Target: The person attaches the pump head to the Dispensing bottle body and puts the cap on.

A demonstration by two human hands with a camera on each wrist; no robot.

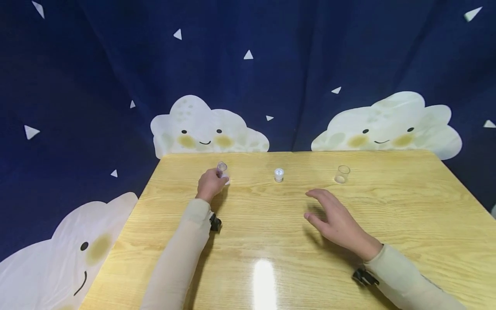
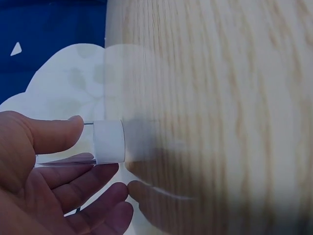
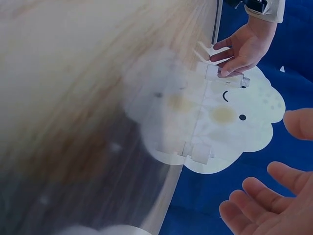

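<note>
At the table's back left, my left hand [image 1: 211, 184] grips a clear cylinder [image 1: 222, 167] between thumb and fingers. A white band [image 2: 109, 142] shows at the cylinder's lower end, close to the tabletop; whether it is a separate piece I cannot tell. A small white cup-like thing [image 1: 279, 174] stands at the back middle. Farther right stands a clear, open-topped cup [image 1: 342, 174]. My right hand [image 1: 341, 221] holds nothing, hovering in front of the clear cup with thumb and fingers spread apart.
The light wooden table [image 1: 294, 224] ends at a dark blue curtain [image 1: 279, 77] with white clouds and small triangles. Another cloud [image 1: 73, 254] hangs beside the table's left edge. A bright reflection lies on the wood near the front.
</note>
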